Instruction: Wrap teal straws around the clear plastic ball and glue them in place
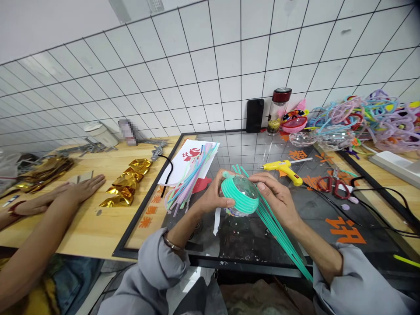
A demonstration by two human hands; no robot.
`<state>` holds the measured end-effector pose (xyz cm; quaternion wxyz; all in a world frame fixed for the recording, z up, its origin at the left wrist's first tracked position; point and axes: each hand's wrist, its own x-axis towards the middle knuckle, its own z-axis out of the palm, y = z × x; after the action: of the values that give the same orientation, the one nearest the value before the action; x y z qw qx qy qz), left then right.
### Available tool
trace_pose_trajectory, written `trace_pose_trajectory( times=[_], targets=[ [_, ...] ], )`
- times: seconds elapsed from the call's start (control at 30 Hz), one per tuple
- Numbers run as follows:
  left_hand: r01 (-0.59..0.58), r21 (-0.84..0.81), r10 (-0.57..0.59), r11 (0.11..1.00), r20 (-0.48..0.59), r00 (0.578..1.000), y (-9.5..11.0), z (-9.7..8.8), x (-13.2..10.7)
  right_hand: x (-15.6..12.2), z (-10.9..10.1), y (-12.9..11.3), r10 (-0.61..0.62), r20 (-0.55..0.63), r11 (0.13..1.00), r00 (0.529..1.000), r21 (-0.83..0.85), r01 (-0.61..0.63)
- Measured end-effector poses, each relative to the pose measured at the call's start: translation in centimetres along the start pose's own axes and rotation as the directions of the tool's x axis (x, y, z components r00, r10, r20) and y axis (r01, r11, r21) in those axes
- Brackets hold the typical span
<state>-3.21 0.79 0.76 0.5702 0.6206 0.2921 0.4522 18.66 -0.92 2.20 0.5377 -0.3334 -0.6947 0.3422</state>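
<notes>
Both my hands hold a clear plastic ball [240, 195] that is partly wrapped in teal pipe cleaners. My left hand [212, 195] grips the ball from the left, thumb across its lower front. My right hand [275, 197] holds it from the right, thumb pressed on the teal wrapping. Long loose teal pipe cleaners [281, 236] trail from the ball down under my right forearm toward the table's front edge. A short white strip [217, 220] hangs below my left hand.
A bundle of pastel pipe cleaners [187, 179] lies on white paper left of my hands. A yellow glue gun [285, 168], red scissors [331, 183] and black cables lie to the right. Gold foil pieces [126, 186] and another person's hands [70, 192] rest on the wooden table at left.
</notes>
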Motion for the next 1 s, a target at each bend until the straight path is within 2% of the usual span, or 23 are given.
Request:
trace_pose_trajectory(
  times=[0.13, 0.3, 0.53, 0.7, 0.9, 1.0],
  targets=[
    [0.021, -0.015, -0.021, 1.0, 0.0, 1.0, -0.1, 0.1, 0.0, 0.0, 0.0, 0.0, -0.008, 0.022, 1.0, 1.0, -0.011, 0.008],
    [0.043, -0.078, -0.047, 0.996, -0.061, 0.997, -0.4, 0.3, -0.1, 0.0, -0.1, 0.0, -0.007, 0.051, 0.999, 0.999, -0.043, 0.009],
    [0.11, -0.193, -0.123, 0.975, -0.054, 0.991, -0.3, 0.6, 0.0, 0.1, -0.1, 0.1, 0.008, 0.037, 1.0, 0.999, -0.028, -0.007],
    [0.098, -0.187, -0.11, 0.978, -0.054, 0.992, -0.5, 0.6, 0.1, 0.1, -0.1, 0.4, 0.039, 0.041, 0.999, 0.998, -0.028, -0.038],
    [0.079, -0.141, -0.089, 0.987, -0.06, 0.994, -0.8, 0.1, 0.1, 0.0, 0.1, 0.4, -0.048, 0.02, 0.999, 0.999, -0.015, 0.048],
    [0.053, -0.07, -0.058, 0.996, -0.074, 0.996, -1.0, -0.2, 0.2, 0.0, 0.2, 0.6, -0.042, 0.02, 0.999, 0.999, -0.012, 0.042]
  ],
)
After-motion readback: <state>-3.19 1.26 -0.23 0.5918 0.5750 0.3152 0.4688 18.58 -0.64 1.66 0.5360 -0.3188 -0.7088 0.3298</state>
